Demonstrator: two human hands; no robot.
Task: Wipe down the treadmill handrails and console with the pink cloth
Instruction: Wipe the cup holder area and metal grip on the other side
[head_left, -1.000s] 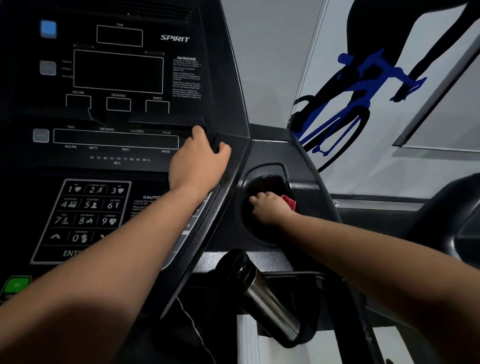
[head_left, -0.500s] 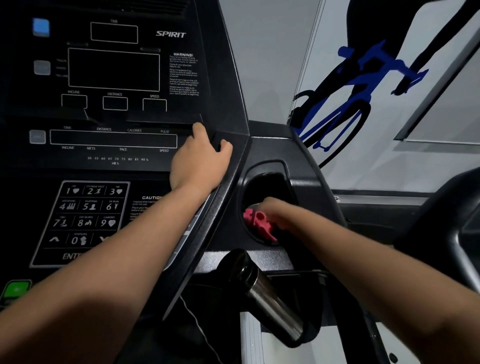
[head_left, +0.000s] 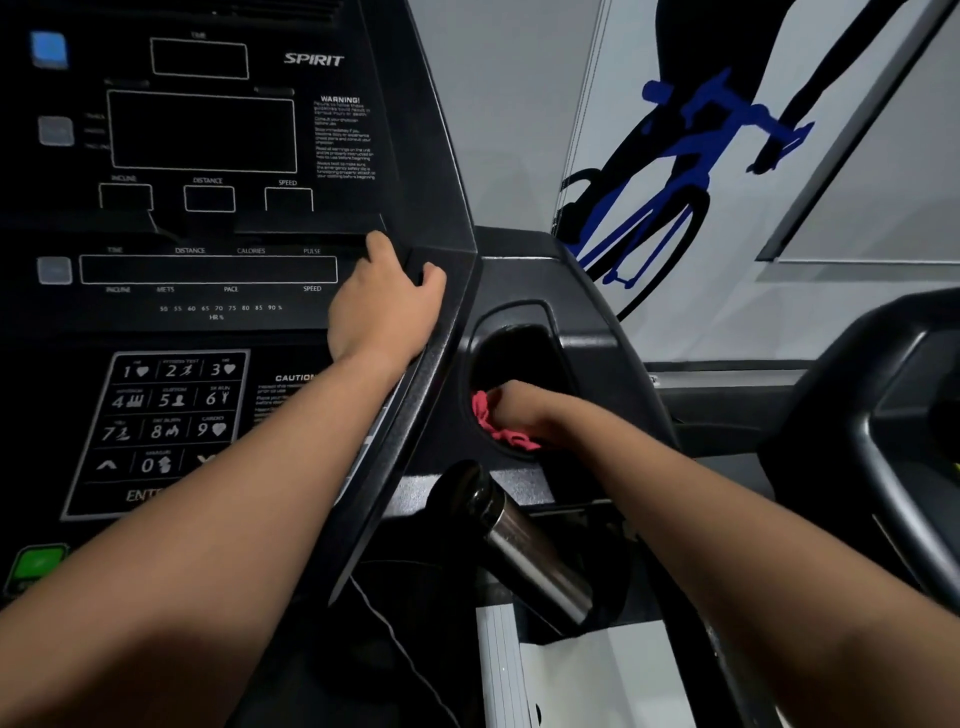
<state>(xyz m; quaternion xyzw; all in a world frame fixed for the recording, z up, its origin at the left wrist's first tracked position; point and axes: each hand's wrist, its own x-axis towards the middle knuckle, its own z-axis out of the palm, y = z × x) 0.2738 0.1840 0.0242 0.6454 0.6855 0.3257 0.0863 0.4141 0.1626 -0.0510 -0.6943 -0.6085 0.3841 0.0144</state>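
The right hand (head_left: 524, 415) is curled down into the cup holder (head_left: 519, 358), fingers closed on the cloth (head_left: 491, 422), which is pressed against the holder's lower-left rim. The cloth is seen as a bunched, crumpled pink wad, folds showing, no flat edge to be made out. Its long axis runs from the upper left, at the rim, down to the lower right under the hand, and the loose end pokes out toward the console (head_left: 208, 234). Only part of it is visible; the rest is covered by the hand.

The left hand (head_left: 387, 306) is laid on the console's right edge, thumb up by the ledge under the small display windows, fingers wrapped over the raised side trim (head_left: 436, 395). Nothing is held in it; the trim itself is gripped.

Outward now: the console face is dark, unlit, with a number keypad (head_left: 166, 415) at lower left and a green button (head_left: 36, 564) in the corner. Below the cup holder a handrail (head_left: 530, 556) is seen, black at the top and shiny metal lower down, angled from upper left to lower right. A cyclist graphic (head_left: 691, 145) in blue and black is shown on the wall panel behind.
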